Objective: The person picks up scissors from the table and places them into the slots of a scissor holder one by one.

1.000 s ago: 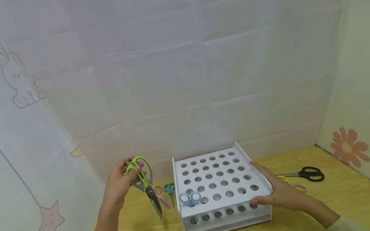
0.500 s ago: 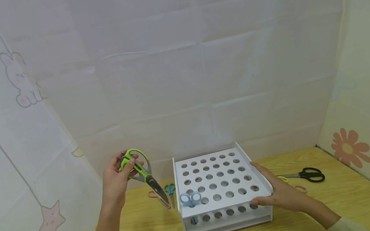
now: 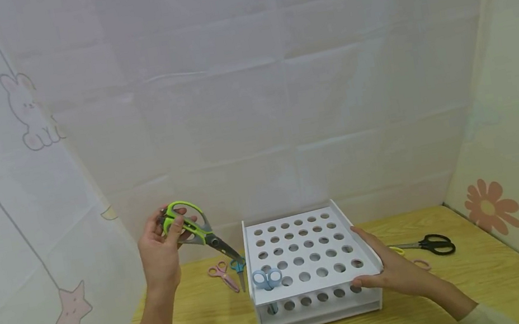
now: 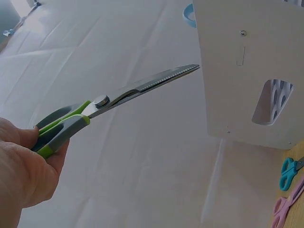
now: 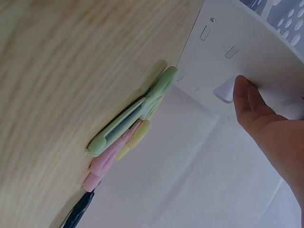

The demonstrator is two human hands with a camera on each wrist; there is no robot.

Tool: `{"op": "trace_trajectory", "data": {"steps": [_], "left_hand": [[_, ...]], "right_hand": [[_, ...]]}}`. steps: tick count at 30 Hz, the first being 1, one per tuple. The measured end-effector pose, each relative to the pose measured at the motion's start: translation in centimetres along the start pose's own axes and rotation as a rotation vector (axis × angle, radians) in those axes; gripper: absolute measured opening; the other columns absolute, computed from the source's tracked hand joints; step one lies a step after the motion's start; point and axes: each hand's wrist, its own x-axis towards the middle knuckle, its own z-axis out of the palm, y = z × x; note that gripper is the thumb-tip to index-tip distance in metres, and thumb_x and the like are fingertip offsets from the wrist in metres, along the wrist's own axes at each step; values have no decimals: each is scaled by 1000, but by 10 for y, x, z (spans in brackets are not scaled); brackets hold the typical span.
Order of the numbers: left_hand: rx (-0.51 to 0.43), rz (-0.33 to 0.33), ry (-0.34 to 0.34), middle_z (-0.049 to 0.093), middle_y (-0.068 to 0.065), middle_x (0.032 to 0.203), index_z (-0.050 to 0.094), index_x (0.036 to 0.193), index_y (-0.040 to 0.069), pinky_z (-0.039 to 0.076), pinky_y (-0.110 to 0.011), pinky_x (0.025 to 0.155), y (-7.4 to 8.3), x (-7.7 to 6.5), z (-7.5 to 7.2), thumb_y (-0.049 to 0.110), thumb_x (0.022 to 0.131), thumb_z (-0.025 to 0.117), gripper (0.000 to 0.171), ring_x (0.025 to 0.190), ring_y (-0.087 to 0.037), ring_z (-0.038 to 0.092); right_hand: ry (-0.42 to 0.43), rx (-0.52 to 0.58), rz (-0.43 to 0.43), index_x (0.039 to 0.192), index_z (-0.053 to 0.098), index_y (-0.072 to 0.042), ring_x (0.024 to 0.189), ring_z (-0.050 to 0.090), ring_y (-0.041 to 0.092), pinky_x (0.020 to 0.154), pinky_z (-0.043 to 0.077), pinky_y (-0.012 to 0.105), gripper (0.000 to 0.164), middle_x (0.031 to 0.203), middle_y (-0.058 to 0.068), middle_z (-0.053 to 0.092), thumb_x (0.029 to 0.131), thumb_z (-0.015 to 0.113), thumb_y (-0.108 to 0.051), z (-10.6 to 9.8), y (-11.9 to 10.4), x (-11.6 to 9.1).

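My left hand (image 3: 159,251) holds a pair of green-and-grey kitchen scissors (image 3: 188,227) by the handles, above the table. Their closed blades slant down to the right, and the tip points at the left side of a white two-tier rack (image 3: 309,285) with rows of round holes. In the left wrist view the blade tip appears close to the rack's side panel (image 4: 237,95). Light-blue scissors (image 3: 267,279) stand upright in a front-left hole, handles up. My right hand (image 3: 394,271) grips the rack's right side, thumb at the front edge and fingers along the outer panel.
Left of the rack lie pink scissors (image 3: 223,275) and teal scissors (image 3: 238,270). On the right are black-handled scissors (image 3: 435,244), and in the right wrist view light-green scissors (image 5: 133,114), pink ones (image 5: 107,159) and a yellow handle (image 5: 135,138). A fabric wall (image 3: 250,101) stands behind.
My left hand has moved slightly up and left, and the green scissors have tilted so their blades swing rightward toward the rack. The right hand and rack stay put.
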Motion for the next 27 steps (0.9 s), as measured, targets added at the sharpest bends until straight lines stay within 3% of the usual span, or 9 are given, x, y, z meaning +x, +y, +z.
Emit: {"op": "trace_trajectory", "data": {"steps": [3,12,22,27], "left_hand": [[-35,27,13,63,-28,122,51,135,-7,59,-34,74,-5,-2,5,7,99,65,41,101,-36,70],[-39,18,31,61,-29,121,55,135,-3,58,-32,74,-21,-8,17,7,98,67,41,101,-35,70],[-8,9,-24,62,-28,121,56,134,-3,58,-34,79,-30,-14,27,8,98,67,39,102,-34,70],[-8,29,-94,64,-26,122,55,134,-2,58,-37,82,-36,-18,33,6,99,65,37,105,-39,68]], "right_hand": [[0,-4,6,165,9,-23,131,43,35,95,41,62,116,164,14,22,81,88,-32,0,0,0],[9,-45,28,164,10,-32,137,40,40,92,41,68,115,165,12,22,80,89,-35,1,-4,0],[13,-70,40,165,10,-27,140,34,45,95,37,73,117,166,13,20,79,89,-38,1,-4,2],[15,-63,41,165,10,-28,141,33,45,95,36,74,117,166,14,19,79,89,-38,2,-2,1]]}}
